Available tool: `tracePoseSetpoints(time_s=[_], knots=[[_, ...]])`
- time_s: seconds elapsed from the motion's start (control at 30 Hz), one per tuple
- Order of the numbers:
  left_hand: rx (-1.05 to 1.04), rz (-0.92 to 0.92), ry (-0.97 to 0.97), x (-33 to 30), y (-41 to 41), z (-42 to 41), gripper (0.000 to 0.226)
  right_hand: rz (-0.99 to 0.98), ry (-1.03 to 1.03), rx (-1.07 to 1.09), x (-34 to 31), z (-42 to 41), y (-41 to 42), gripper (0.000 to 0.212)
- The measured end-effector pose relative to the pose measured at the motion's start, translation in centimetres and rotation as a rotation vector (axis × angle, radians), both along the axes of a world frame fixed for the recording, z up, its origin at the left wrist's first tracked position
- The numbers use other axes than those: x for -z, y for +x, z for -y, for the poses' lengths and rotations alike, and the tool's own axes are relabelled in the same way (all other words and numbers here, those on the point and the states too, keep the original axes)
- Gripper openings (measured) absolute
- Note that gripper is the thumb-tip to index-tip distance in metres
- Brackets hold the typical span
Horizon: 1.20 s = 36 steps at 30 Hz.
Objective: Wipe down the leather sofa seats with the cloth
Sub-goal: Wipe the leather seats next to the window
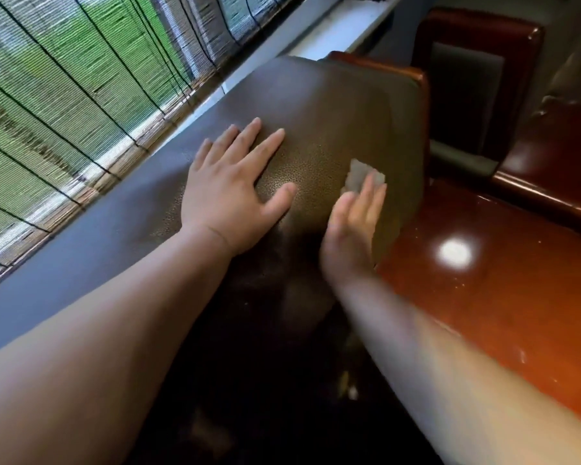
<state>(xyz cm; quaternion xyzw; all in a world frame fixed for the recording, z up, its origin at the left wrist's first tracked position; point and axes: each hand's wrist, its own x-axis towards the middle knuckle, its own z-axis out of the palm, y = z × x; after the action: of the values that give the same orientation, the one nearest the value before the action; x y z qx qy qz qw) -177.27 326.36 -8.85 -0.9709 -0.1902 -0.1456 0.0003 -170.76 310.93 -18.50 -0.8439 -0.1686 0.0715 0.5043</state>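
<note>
From the head view, the only 1 there is, the left hand (230,193) lies flat on the brown leather cushion (332,119), fingers straight and spread, holding nothing and seemingly bracing the cushion. The right hand (353,226) is blurred; its fingers look mostly straight and pressed onto a small pale cloth (363,174), only a corner of which shows beyond the fingertips, so whether the thumb hooks any of it underneath cannot be told. The cloth sits on the cushion's right part, near the edge that meets the glossy wooden armrest (483,263). The likeliest trouble, as I judge it, is the cloth slipping out: it is held by downward pressure alone, and a quick stroke on smooth leather could leave it behind or bunch it up. A stroke carried too far right would run onto the wood and miss the leather, and so small a cloth may leave strips untouched. The dark lower part of the cushion (282,364) is too shadowed to judge. A bamboo blind (64,95) hangs close on the left, beyond the cushion's far edge.
</note>
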Motion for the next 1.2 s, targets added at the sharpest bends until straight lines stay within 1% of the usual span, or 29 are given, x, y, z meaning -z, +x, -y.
tracePoseSetpoints(time_s=[0.03, 0.07, 0.1, 0.13, 0.17, 0.2, 0.23, 0.27, 0.33, 0.4, 0.43, 0.47, 0.53, 0.57, 0.63, 0.7, 0.73, 0.77, 0.8, 0.83, 0.87, 0.9, 0.97, 1.0, 1.07, 1.1, 1.13, 1.17, 1.2], knots=[[-0.003, -0.002, 0.003, 0.0, 0.0, 0.0, 0.074, 0.037, 0.070, -0.027, 0.0, 0.5, -2.3, 0.076], [-0.010, -0.014, 0.006, -0.2, -0.1, 0.1, 0.071, 0.099, 0.103, -0.122, -0.1, 0.9, -5.4, 0.077], [-0.018, -0.033, 0.007, -0.4, -0.2, 0.2, 0.069, 0.112, 0.113, -0.267, -0.6, 1.5, -9.1, 0.078], [-0.025, -0.059, 0.005, -0.8, -0.3, 0.4, 0.067, 0.127, 0.060, -0.392, -0.3, 2.6, -11.3, 0.078], [-0.027, -0.087, -0.003, -1.2, -0.3, 0.6, 0.065, 0.190, 0.018, -0.424, -0.2, 3.2, -10.9, 0.074], [-0.024, -0.115, -0.025, -1.7, -0.4, 0.9, 0.063, 0.251, -0.020, -0.388, -0.5, 3.0, -9.1, 0.069], [-0.015, -0.137, -0.061, -2.4, -0.4, 1.2, 0.061, 0.256, -0.018, -0.309, -2.0, 2.4, -7.0, 0.064], [-0.004, -0.153, -0.109, -3.1, -0.5, 1.5, 0.059, 0.145, -0.021, -0.222, -3.5, 1.6, -4.6, 0.063], [0.001, -0.181, -0.200, -4.2, -2.2, 1.7, 0.055, 0.001, -0.064, -0.115, -5.6, -0.2, -0.6, 0.065], [-0.023, -0.235, -0.196, -4.5, -6.8, 1.3, 0.056, -0.010, -0.068, -0.114, -5.8, -0.9, -1.7, 0.068], [-0.058, -0.258, -0.178, -4.3, -9.8, 1.1, 0.057, 0.031, -0.051, -0.171, -5.6, -0.6, -4.6, 0.070], [-0.118, -0.251, -0.172, -4.0, -12.7, 0.8, 0.059, 0.142, -0.014, -0.255, -4.8, 0.0, -7.9, 0.071], [-0.243, -0.210, -0.172, -3.7, -16.6, 0.5, 0.062, 0.353, -0.031, -0.447, -2.8, 1.6, -15.0, 0.075], [-0.265, -0.193, -0.149, -3.4, -17.0, 0.4, 0.064, 0.434, -0.062, -0.514, -1.9, 2.2, -16.5, 0.076], [-0.273, -0.164, -0.082, -2.7, -16.4, 0.7, 0.066, 0.507, -0.064, -0.518, -1.4, 2.0, -14.7, 0.073], [-0.273, -0.128, -0.041, -2.0, -15.9, 0.6, 0.067, 0.451, 0.015, -0.371, -2.0, 0.9, -10.5, 0.069], [-0.269, -0.117, -0.040, -1.8, -15.9, 0.4, 0.067, 0.335, 0.036, -0.256, -2.6, 0.2, -8.4, 0.069], [-0.271, -0.114, -0.038, -1.5, -16.0, 0.2, 0.067, 0.155, 0.072, -0.131, -3.0, -0.4, -7.0, 0.072], [-0.280, -0.116, -0.033, -1.4, -16.2, 0.1, 0.067, -0.004, 0.100, -0.014, -3.4, -1.1, -6.7, 0.076], [-0.287, -0.116, -0.024, -1.3, -16.3, 0.1, 0.067, -0.096, 0.126, 0.041, -3.7, -1.5, -7.7, 0.080], [-0.287, -0.113, -0.017, -1.2, -16.2, 0.3, 0.067, -0.090, 0.129, 0.029, -3.6, -1.5, -9.7, 0.083], [-0.281, -0.108, -0.017, -1.2, -16.2, 0.5, 0.066, 0.018, 0.113, -0.038, -3.1, -1.2, -12.4, 0.082], [-0.282, -0.113, -0.030, -1.6, -16.1, 0.6, 0.065, 0.271, 0.051, -0.295, -1.6, 0.8, -18.6, 0.079], [-0.290, -0.121, -0.028, -1.7, -16.2, 0.6, 0.065, 0.337, -0.004, -0.391, -1.0, 1.9, -20.6, 0.079], [-0.308, -0.164, -0.046, -2.0, -16.2, 0.9, 0.065, 0.422, -0.149, -0.478, -0.4, 2.4, -19.6, 0.078], [-0.322, -0.184, -0.061, -2.1, -16.3, 1.3, 0.067, 0.427, -0.245, -0.469, -0.9, 2.1, -17.7, 0.078], [-0.335, -0.195, -0.061, -1.9, -16.6, 2.1, 0.070, 0.402, -0.292, -0.433, -1.1, 1.8, -15.2, 0.078], [-0.336, -0.198, -0.036, -1.5, -17.1, 3.1, 0.072, 0.328, -0.261, -0.400, -1.6, 1.3, -12.6, 0.075], [-0.326, -0.198, 0.007, -1.0, -17.5, 4.1, 0.074, 0.220, -0.164, -0.323, -1.9, 0.8, -10.0, 0.071]])
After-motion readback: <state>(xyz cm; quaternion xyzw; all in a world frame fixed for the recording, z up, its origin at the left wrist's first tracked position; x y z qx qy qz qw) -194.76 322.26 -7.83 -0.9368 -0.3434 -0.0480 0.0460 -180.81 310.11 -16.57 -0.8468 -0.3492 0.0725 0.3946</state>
